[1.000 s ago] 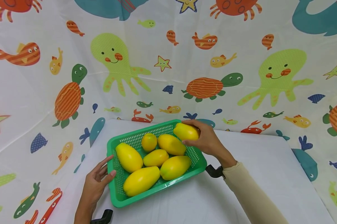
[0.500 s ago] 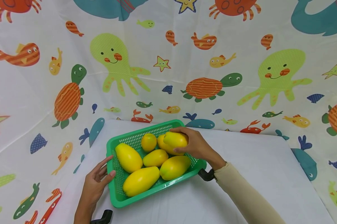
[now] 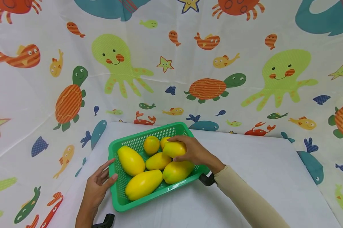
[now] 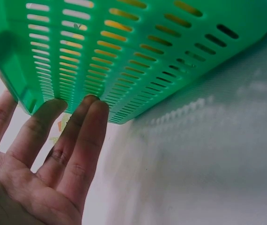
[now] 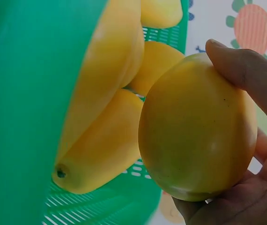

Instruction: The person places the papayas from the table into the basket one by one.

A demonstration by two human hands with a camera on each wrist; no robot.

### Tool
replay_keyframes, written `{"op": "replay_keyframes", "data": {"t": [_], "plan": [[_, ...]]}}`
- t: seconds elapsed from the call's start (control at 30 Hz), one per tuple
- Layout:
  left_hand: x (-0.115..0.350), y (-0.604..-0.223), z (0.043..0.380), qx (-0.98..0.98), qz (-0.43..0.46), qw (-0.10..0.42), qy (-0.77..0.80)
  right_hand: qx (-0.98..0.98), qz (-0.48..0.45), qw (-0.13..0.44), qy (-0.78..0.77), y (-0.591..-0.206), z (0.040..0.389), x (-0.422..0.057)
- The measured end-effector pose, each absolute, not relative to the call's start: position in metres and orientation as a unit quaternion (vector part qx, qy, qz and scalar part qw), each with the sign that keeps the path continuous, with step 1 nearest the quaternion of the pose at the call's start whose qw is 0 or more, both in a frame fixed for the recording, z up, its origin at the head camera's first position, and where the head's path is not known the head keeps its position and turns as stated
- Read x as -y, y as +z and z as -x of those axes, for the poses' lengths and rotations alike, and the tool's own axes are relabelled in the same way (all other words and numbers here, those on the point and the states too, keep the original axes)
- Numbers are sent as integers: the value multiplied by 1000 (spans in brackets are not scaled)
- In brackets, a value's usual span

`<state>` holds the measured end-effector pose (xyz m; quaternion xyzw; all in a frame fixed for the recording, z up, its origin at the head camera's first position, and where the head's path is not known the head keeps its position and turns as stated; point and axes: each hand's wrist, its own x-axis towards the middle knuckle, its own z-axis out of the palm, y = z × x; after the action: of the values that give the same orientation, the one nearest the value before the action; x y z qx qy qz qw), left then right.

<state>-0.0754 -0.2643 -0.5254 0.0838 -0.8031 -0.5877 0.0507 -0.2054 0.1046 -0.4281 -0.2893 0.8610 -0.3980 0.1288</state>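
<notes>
A smooth, oblong yellow fruit, mango- or papaya-like, is in my right hand. Thumb and fingers grip it above the right half of the green plastic basket. In the right wrist view the held fruit fills the grasp, its skin faintly green low down. Several similar yellow fruits lie in the basket, among them a large one in front and another at the left. My left hand rests at the basket's left side; in the left wrist view its loosely extended fingers touch the slotted wall from outside.
The basket stands slightly angled on a white-covered table. Behind and at the left hangs a white cloth printed with sea animals. A black wrist mount sits close to the basket's right front corner.
My right hand has moved left and toward me with the yellow fruit, from the basket's far right corner to above the fruits in its right half. My left hand and the basket have stayed put.
</notes>
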Motion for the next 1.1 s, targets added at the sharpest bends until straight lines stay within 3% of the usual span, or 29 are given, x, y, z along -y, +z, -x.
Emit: {"op": "replay_keyframes", "data": {"t": [0.33,1.1], "plan": [[264,-526,74,803,-82,52,-587,-861,296,141,-388,-435,205,-100],[262,-525,75,801,-95,44,-589,-875,287,107,-374,-441,201,-99]]}}
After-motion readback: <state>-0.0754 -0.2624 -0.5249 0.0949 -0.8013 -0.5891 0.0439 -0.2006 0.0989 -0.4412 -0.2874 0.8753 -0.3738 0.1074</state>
